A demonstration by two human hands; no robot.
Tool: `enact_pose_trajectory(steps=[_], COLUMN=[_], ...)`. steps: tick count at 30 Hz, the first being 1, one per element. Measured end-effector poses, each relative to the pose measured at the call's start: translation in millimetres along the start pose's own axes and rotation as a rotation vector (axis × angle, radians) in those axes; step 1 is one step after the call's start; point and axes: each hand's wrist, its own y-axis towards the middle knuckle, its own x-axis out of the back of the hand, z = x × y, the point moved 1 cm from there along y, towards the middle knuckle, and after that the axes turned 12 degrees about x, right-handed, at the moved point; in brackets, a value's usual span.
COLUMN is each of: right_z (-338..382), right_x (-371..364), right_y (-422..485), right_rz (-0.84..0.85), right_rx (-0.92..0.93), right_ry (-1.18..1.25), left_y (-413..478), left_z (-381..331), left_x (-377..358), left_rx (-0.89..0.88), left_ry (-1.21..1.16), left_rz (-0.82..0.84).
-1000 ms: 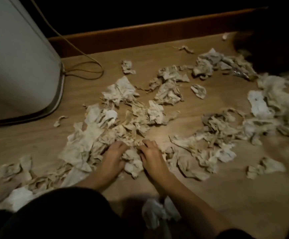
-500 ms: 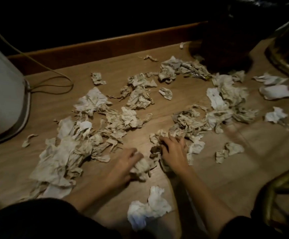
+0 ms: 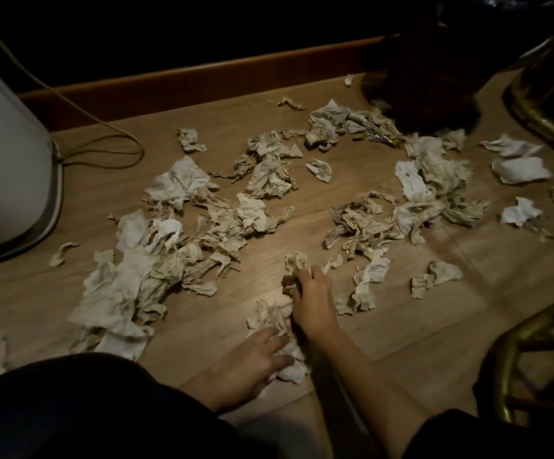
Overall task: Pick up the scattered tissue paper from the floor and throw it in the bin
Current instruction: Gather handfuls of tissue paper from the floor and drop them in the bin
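Littering floor [image 3: 202, 332], crumpled beige tissue paper [image 3: 265, 175], torn

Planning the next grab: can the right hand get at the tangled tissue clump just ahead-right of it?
Probably yes. The right hand is already closed on a wad, but only bare floor separates it from the tangled clump.

crumpled tissue paper [image 3: 169, 266] strewn over floor, dark bin [image 3: 431, 81] upright
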Motion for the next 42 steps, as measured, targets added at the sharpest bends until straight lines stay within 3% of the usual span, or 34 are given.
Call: enact_pose_trajectory(steps=[5,11,13,16,18,20,24,27,30,34,38,42], right_z=[22,87,105,115,116,117,116,121,131,134,123,98], right_x=[-12,-6,-9,-23,-39,-54,-75,-68,-41,-3,15,6], right_y=[16,102,124,137,132,117,85,89,118,176,219,246], right_rz=[-0.004,-0.077,-0.025,0.359,0.531,0.476,0.243,0.320,0.445,0.356,0.281,0.363], right_rx=[0.156,0.319,0.289,0.166,0.146,0.230,0.393,0.470,0.502,0.549,0.371,0.237], right_ry=[0.100,0.064,-0.018,-0.064,-0.127,-0.220,-0.247,-0.206,-0.151,-0.290,-0.422,-0.383], left_y=[-15,-43,-47,-54,-55,-53,-44,-37,-34,-20,9,44], left_z=[54,130,150,175,180,180,176,175,180,207,236,258], left_x=[28,94,101,78,59,51,63,74,98,131,153,156], left_rx=[0.236,0.715,0.942,1.178,1.160,1.144,1.079,0.992,1.017,1.025,1.026,1.023], left_ry=[-0.145,-0.121,-0.016,-0.079,-0.205,-0.218,-0.151,-0.210,-0.349,-0.353,-0.227,-0.195], left_rz=[-0.165,-0.485,-0.418,-0.088,0.085,0.115,-0.129,-0.218,-0.375,-0.481,-0.384,-0.087])
